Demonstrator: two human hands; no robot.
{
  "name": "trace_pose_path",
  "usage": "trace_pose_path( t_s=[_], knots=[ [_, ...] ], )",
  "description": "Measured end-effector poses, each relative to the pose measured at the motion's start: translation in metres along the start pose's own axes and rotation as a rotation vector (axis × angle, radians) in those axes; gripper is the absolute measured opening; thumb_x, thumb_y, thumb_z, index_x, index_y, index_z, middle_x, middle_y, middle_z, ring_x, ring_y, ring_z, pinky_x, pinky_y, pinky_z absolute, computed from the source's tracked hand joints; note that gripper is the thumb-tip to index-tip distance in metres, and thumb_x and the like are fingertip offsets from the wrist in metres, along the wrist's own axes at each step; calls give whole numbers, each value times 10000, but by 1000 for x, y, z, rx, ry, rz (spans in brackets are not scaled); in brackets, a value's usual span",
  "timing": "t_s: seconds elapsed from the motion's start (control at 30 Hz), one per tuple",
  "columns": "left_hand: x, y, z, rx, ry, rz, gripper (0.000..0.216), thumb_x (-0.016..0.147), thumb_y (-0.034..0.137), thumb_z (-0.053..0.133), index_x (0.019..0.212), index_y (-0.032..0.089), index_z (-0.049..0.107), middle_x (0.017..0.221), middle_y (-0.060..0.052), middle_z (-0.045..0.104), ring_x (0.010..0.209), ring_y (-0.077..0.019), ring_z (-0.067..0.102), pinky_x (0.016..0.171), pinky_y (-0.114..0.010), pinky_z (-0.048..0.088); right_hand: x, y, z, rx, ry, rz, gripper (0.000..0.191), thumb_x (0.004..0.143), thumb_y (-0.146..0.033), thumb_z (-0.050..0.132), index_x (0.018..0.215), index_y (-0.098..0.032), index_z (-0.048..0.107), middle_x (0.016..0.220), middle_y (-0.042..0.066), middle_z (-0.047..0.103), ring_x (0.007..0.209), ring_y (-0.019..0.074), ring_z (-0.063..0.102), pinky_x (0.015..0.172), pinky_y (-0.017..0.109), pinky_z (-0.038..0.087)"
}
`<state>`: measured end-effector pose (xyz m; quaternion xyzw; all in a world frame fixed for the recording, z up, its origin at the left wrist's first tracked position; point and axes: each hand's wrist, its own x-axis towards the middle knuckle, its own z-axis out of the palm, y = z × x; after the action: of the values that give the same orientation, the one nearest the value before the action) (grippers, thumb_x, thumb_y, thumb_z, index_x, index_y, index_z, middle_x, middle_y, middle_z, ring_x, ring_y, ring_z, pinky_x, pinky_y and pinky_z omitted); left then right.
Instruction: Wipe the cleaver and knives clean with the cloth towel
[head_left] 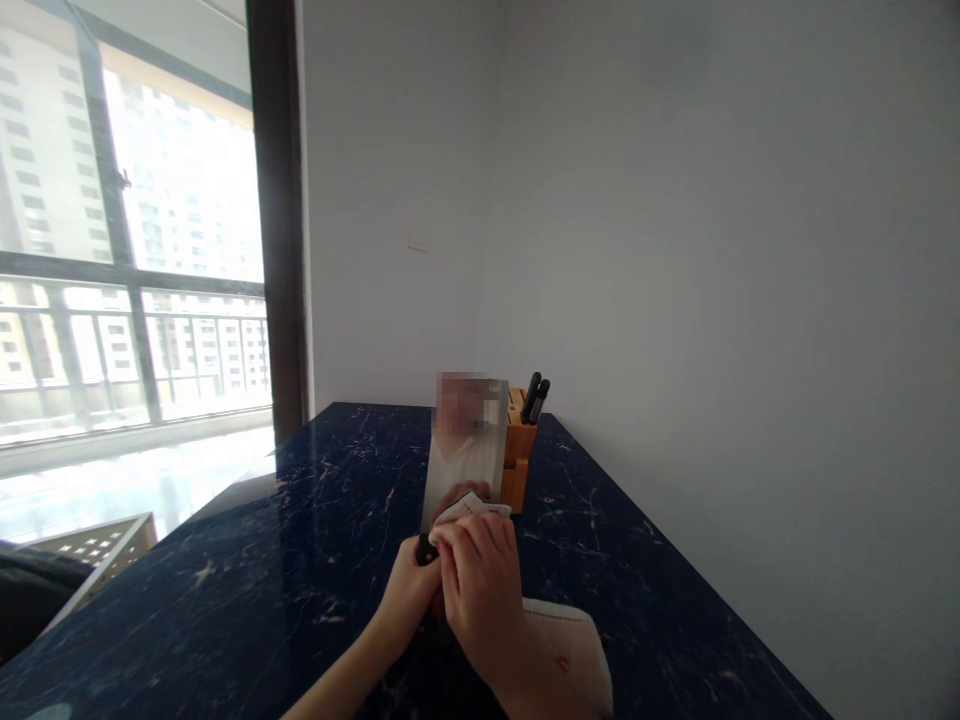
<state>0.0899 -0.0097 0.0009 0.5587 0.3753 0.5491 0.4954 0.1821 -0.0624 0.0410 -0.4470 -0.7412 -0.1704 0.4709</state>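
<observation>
A cleaver (466, 470) stands upright in front of me, its broad, shiny blade pointing up and mirroring a blurred reflection. My left hand (409, 595) is wrapped round its black handle, low at the blade's base. In my right hand (486, 585) the fingers are closed on a white cloth (571, 645) with red marks. Part of the cloth is pressed against the lower blade; the rest hangs out below my right wrist.
Behind the cleaver is a wooden knife block (519, 450) holding black-handled knives (534, 397). Everything stands on a dark blue marbled table (300, 540) that runs to a grey wall. At the lower left are a white perforated chair (112, 555) and a large window (180, 200).
</observation>
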Motion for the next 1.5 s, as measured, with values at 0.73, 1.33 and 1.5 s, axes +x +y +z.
trace_pose_path(
  t_s=[0.73, 1.33, 1.5],
  knots=[
    [-2, 1, -1, -2, -27, -2, 304, 586, 273, 637, 411, 167, 412, 333, 64, 403, 332, -56, 336, 335, -172, 254, 2, 2, -3, -69, -46, 1, 155, 829, -155, 396, 852, -192, 545, 777, 25, 535, 756, 171, 445, 702, 338, 283],
    [-2, 1, -9, -3, 120, 69, 351, 681, 429, 610, 489, 166, 479, 363, 65, 443, 340, -76, 377, 358, -181, 294, 7, 22, -2, -185, -7, 51, 104, 792, -133, 464, 759, -204, 533, 765, 21, 555, 766, 193, 447, 663, 339, 264],
    [-1, 4, -15, 12, 161, 177, 289, 732, 424, 576, 614, 165, 527, 495, 61, 474, 468, -95, 420, 463, -189, 340, 7, 23, -2, -175, -2, 68, 125, 816, -119, 449, 768, -206, 526, 778, 20, 561, 752, 186, 442, 652, 337, 259]
  ],
)
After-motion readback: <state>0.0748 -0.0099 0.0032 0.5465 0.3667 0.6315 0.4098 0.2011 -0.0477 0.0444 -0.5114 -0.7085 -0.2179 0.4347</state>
